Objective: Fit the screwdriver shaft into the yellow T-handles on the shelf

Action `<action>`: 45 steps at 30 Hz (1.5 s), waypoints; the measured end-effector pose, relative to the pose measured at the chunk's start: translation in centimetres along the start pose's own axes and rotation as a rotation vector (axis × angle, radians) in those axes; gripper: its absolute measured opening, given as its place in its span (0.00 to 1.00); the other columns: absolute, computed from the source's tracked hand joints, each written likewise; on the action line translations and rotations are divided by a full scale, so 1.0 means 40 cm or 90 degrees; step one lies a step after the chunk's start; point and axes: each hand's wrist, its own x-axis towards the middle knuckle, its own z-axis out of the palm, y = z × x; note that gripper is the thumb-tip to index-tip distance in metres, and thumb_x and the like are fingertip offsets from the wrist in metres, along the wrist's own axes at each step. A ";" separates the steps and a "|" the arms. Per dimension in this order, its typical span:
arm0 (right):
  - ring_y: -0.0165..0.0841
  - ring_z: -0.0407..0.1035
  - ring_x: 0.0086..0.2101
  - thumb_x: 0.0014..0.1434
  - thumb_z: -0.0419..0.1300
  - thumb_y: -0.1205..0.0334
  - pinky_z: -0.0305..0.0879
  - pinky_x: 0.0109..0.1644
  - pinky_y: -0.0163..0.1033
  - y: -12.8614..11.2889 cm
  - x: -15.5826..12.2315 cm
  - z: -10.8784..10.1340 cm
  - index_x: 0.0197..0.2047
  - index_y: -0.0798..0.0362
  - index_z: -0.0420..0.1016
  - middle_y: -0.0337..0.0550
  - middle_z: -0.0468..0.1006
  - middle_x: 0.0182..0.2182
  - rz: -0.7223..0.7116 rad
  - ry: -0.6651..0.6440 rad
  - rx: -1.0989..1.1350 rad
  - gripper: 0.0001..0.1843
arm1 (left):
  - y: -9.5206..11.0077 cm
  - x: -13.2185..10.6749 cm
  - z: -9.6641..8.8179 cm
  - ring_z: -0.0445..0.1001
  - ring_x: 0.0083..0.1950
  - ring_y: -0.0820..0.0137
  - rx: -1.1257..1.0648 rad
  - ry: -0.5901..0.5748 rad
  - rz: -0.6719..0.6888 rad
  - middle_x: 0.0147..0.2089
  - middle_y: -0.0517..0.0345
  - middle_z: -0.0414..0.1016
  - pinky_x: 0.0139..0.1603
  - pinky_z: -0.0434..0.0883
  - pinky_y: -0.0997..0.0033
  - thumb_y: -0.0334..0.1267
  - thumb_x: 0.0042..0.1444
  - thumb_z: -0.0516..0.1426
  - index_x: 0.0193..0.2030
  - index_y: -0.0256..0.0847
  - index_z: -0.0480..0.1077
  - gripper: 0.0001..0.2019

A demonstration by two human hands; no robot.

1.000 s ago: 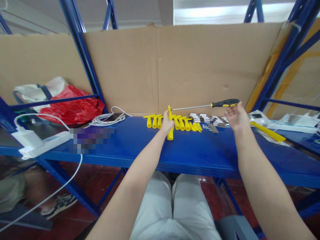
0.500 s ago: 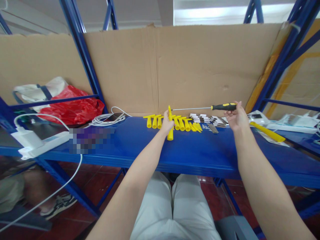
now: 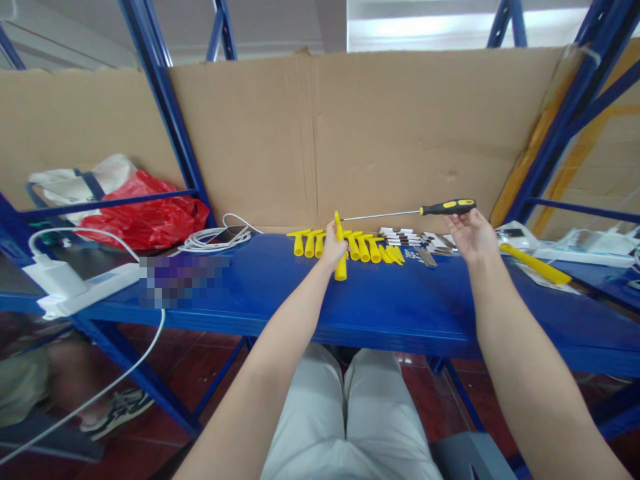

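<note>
My left hand (image 3: 333, 249) is closed around a yellow plastic T-shaped handle (image 3: 341, 270), held upright above the table. A long screwdriver (image 3: 440, 208) with a black-and-yellow grip lies almost level, its tip at the upper part of that handle. At the grip end, the fingers of my right hand (image 3: 471, 235) support the screwdriver from below. Behind my left hand, several similar yellow handles (image 3: 365, 249) stand in a row. Beside them lie small yellow pieces (image 3: 391, 255), white-and-dark strips (image 3: 401, 237), small loose metal parts (image 3: 412, 254) and flat metal blades (image 3: 427, 257).
The blue table (image 3: 280, 293) backs onto a cardboard panel (image 3: 400, 133). To the left are a coiled white cable (image 3: 213, 240), a red plastic bag (image 3: 150, 210) and a power strip (image 3: 107, 283). On the right lies a yellow tube-like piece (image 3: 535, 263). Another person's leg (image 3: 75, 373) shows at lower left.
The screwdriver's grip end has risen slightly, and my right hand's fingers have shifted under the grip. My left hand and the yellow handle have stayed nearly still.
</note>
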 end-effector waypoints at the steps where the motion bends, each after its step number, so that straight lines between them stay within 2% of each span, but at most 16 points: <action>1: 0.25 0.69 0.25 0.63 0.57 0.65 0.74 0.39 0.36 0.000 0.000 -0.001 0.29 0.50 0.68 0.32 0.69 0.21 0.001 0.004 -0.001 0.10 | -0.001 0.000 0.000 0.72 0.29 0.79 -0.001 -0.002 0.000 0.70 0.49 0.59 0.20 0.67 0.82 0.22 0.51 0.56 0.72 0.59 0.46 0.45; 9: 0.25 0.70 0.23 0.63 0.60 0.58 0.71 0.28 0.30 -0.012 -0.013 0.010 0.29 0.50 0.68 0.31 0.72 0.23 0.060 0.058 -0.019 0.10 | -0.005 0.002 0.002 0.72 0.27 0.80 0.000 -0.008 0.013 0.70 0.47 0.59 0.17 0.66 0.83 0.24 0.50 0.56 0.71 0.57 0.49 0.43; 16: 0.26 0.71 0.24 0.60 0.61 0.61 0.72 0.32 0.32 -0.010 -0.014 0.011 0.32 0.47 0.68 0.30 0.71 0.24 0.028 0.077 -0.002 0.06 | -0.006 0.003 0.002 0.74 0.29 0.78 0.015 -0.020 0.011 0.73 0.47 0.53 0.19 0.69 0.79 0.22 0.47 0.55 0.71 0.59 0.47 0.46; 22: 0.26 0.73 0.28 0.57 0.63 0.68 0.72 0.35 0.33 -0.008 -0.018 0.015 0.31 0.48 0.68 0.31 0.71 0.26 0.022 0.039 -0.004 0.07 | -0.005 0.003 0.002 0.76 0.32 0.75 0.024 -0.026 0.004 0.75 0.48 0.49 0.20 0.70 0.79 0.20 0.46 0.53 0.72 0.60 0.45 0.48; 26: 0.26 0.71 0.25 0.61 0.60 0.68 0.71 0.33 0.32 -0.019 -0.035 0.031 0.31 0.49 0.65 0.31 0.71 0.23 0.036 0.065 -0.023 0.08 | -0.005 0.003 0.002 0.76 0.32 0.75 0.021 -0.021 0.004 0.74 0.48 0.50 0.21 0.70 0.79 0.21 0.47 0.55 0.72 0.59 0.45 0.47; 31: 0.22 0.64 0.17 0.68 0.52 0.67 0.67 0.27 0.28 -0.039 -0.066 0.062 0.30 0.51 0.63 0.32 0.71 0.20 0.067 0.132 -0.038 0.12 | -0.005 0.000 0.003 0.75 0.31 0.77 0.022 -0.029 -0.002 0.74 0.49 0.53 0.18 0.68 0.82 0.20 0.46 0.53 0.72 0.58 0.45 0.47; 35: 0.22 0.66 0.18 0.68 0.50 0.67 0.68 0.28 0.28 -0.043 -0.072 0.070 0.30 0.53 0.64 0.35 0.75 0.24 0.084 0.139 -0.035 0.13 | -0.003 -0.003 0.004 0.75 0.31 0.77 0.025 -0.029 -0.001 0.74 0.48 0.52 0.18 0.68 0.81 0.20 0.46 0.54 0.72 0.58 0.46 0.48; 38: 0.23 0.69 0.20 0.67 0.48 0.69 0.72 0.31 0.30 -0.037 -0.059 0.061 0.29 0.52 0.65 0.34 0.75 0.24 0.094 0.127 -0.012 0.14 | 0.001 -0.004 0.003 0.76 0.32 0.74 0.025 -0.030 -0.005 0.74 0.47 0.52 0.18 0.68 0.80 0.21 0.47 0.54 0.72 0.57 0.47 0.47; 41: 0.24 0.72 0.23 0.65 0.50 0.68 0.74 0.33 0.32 -0.025 -0.039 0.044 0.30 0.51 0.65 0.32 0.73 0.24 0.082 0.101 0.004 0.12 | 0.004 -0.004 0.003 0.77 0.32 0.74 0.022 -0.033 -0.014 0.74 0.48 0.52 0.19 0.68 0.80 0.20 0.47 0.54 0.71 0.57 0.47 0.46; 45: 0.23 0.71 0.23 0.63 0.59 0.63 0.73 0.33 0.32 -0.011 -0.021 0.021 0.30 0.50 0.64 0.29 0.72 0.25 0.069 0.073 -0.025 0.10 | 0.002 0.001 0.001 0.76 0.30 0.75 0.018 -0.038 -0.031 0.74 0.48 0.53 0.21 0.71 0.77 0.21 0.47 0.55 0.71 0.56 0.48 0.46</action>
